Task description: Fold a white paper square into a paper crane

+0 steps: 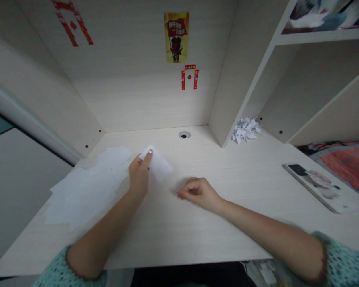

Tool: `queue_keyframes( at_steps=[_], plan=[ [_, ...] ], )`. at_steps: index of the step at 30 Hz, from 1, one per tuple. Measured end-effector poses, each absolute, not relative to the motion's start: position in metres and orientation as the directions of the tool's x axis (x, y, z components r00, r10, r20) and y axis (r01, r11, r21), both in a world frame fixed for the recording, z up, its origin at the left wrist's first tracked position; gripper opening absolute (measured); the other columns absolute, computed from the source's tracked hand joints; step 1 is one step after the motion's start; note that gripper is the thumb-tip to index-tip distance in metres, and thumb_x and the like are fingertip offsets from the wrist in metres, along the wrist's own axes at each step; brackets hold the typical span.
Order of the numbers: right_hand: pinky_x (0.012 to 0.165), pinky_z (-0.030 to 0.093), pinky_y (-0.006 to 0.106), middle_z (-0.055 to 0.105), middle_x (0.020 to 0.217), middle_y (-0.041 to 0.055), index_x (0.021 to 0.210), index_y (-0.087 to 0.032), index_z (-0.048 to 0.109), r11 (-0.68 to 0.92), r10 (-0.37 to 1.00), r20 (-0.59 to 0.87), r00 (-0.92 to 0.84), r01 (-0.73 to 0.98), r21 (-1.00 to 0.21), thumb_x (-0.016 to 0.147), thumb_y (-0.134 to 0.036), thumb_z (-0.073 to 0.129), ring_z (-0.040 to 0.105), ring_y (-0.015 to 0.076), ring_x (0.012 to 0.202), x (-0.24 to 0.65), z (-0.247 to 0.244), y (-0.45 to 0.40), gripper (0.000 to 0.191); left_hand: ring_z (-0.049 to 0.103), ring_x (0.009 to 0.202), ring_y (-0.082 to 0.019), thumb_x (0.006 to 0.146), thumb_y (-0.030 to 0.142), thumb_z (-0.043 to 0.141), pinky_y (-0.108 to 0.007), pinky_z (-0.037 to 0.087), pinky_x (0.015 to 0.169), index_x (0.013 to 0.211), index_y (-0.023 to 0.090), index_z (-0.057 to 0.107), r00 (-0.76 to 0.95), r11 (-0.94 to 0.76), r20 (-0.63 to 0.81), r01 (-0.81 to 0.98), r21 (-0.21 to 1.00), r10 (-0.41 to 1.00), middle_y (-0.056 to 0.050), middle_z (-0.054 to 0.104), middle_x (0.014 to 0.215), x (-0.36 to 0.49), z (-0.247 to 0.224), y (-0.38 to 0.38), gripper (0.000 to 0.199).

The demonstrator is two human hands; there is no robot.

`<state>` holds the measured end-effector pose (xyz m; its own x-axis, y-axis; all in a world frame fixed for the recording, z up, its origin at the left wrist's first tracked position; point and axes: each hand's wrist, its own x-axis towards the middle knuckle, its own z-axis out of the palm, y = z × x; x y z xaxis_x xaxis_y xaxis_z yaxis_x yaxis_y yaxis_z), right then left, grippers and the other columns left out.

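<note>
A small white sheet of paper (160, 164) is pinched between the thumb and fingers of my left hand (140, 171), lifted over the middle of the desk. My right hand (199, 192) rests low over the desk just right of that sheet, apart from it. Its fingers are curled with the tips together; whether anything lies between them is hidden. Left of my left hand, a spread of loose white paper sheets (89, 187) overlaps on the desk, partly behind my left forearm.
A heap of folded or torn white paper bits (245, 129) sits in the cubby at the back right. A phone (323, 187) lies on the desk's right side, near a red cloth (348, 163). An upright divider panel (242, 59) and a cable hole (184, 135) are at the back.
</note>
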<state>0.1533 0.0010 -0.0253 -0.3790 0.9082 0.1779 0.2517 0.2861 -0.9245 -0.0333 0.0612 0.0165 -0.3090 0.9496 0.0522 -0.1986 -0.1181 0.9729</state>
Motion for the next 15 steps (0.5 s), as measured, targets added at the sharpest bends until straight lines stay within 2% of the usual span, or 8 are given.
queue_keyframes(
  at_steps=[2, 5, 8, 10, 13, 15],
  plan=[
    [0.053, 0.043, 0.024, 0.067, 0.065, 0.0049, 0.068, -0.018, 0.071, 0.342, 0.882, 0.214, -0.419, 0.26, -0.903, 0.08, -0.041, 0.059, 0.059, 0.0139, 0.061, 0.153, -0.026, -0.002, 0.029, 0.049, 0.051, -0.007, 0.061, 0.039, 0.073, -0.018, 0.038, 0.049, 0.07, 0.014, 0.06, -0.443, -0.173, 0.024, -0.299, 0.938, 0.896, 0.003, 0.055, 0.061, -0.046, 0.025, 0.074, 0.03],
    [0.062, 0.045, 0.027, 0.067, 0.067, 0.0049, 0.072, -0.019, 0.071, 0.409, 0.888, 0.312, -0.339, 0.268, -0.872, 0.085, -0.036, 0.054, 0.06, 0.0151, 0.067, 0.154, -0.023, 0.0, 0.028, 0.05, 0.055, -0.008, 0.063, 0.038, 0.073, -0.018, 0.04, 0.051, 0.075, 0.014, 0.061, -0.461, -0.231, 0.088, -0.264, 0.936, 0.883, 0.001, 0.057, 0.066, -0.051, 0.031, 0.076, 0.03],
    [0.072, 0.046, 0.03, 0.069, 0.076, 0.0054, 0.078, -0.02, 0.07, 0.426, 0.904, 0.402, -0.142, 0.283, -0.859, 0.088, -0.034, 0.049, 0.061, 0.0166, 0.076, 0.16, -0.018, 0.008, 0.027, 0.048, 0.053, -0.008, 0.07, 0.039, 0.067, -0.018, 0.037, 0.05, 0.071, 0.015, 0.061, -0.264, -0.209, 0.181, -0.081, 0.974, 0.947, 0.003, 0.055, 0.061, -0.037, 0.028, 0.059, 0.025],
    [0.075, 0.046, 0.032, 0.069, 0.087, 0.0061, 0.088, -0.021, 0.069, 0.409, 0.91, 0.411, -0.054, 0.275, -0.87, 0.085, -0.035, 0.053, 0.061, 0.0182, 0.082, 0.163, -0.015, 0.013, 0.021, 0.048, 0.054, -0.008, 0.072, 0.039, 0.065, -0.019, 0.036, 0.05, 0.068, 0.015, 0.06, -0.118, -0.196, 0.198, 0.024, 0.98, 0.973, 0.003, 0.055, 0.06, -0.025, 0.023, 0.046, 0.024],
    [0.076, 0.048, 0.034, 0.069, 0.095, 0.0066, 0.096, -0.022, 0.067, 0.386, 0.919, 0.393, -0.019, 0.243, -0.89, 0.076, -0.036, 0.066, 0.062, 0.0197, 0.085, 0.164, -0.014, 0.015, 0.024, 0.047, 0.052, -0.009, 0.073, 0.04, 0.064, -0.02, 0.035, 0.05, 0.064, 0.016, 0.059, 0.029, -0.176, 0.174, 0.115, 0.978, 0.984, 0.004, 0.053, 0.056, -0.014, 0.015, 0.034, 0.026],
    [0.076, 0.048, 0.034, 0.07, 0.09, 0.0063, 0.09, -0.021, 0.069, 0.382, 0.921, 0.39, -0.011, 0.233, -0.894, 0.072, -0.036, 0.069, 0.062, 0.0197, 0.081, 0.163, -0.014, 0.015, 0.023, 0.05, 0.054, -0.01, 0.073, 0.04, 0.064, -0.021, 0.037, 0.053, 0.063, 0.016, 0.059, 0.1, -0.157, 0.144, 0.142, 0.977, 0.985, 0.003, 0.055, 0.057, -0.011, 0.01, 0.032, 0.026]
  ],
)
